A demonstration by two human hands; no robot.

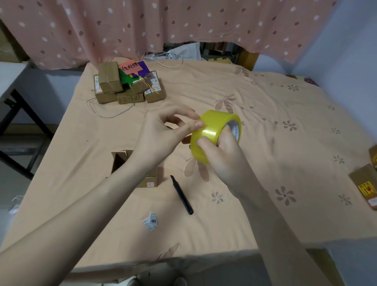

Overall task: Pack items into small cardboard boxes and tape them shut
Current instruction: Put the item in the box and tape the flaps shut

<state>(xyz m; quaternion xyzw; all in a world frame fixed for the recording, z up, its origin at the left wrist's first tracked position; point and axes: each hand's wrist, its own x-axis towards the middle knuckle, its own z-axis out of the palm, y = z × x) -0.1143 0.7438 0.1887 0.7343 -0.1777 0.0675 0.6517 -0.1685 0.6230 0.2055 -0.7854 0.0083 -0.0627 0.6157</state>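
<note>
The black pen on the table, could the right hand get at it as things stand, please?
Probably not at once: the right hand grips the tape roll. The black pen lies uncovered on the tablecloth just below that hand, so the path itself looks free.

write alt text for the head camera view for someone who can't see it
A person's right hand holds a yellow tape roll above a cloth-covered table while the left hand picks at the roll's surface with thumb and fingers. Under the left forearm sits an open cardboard box, with a black pen beside it. More small boxes are piled at the far left.
</note>
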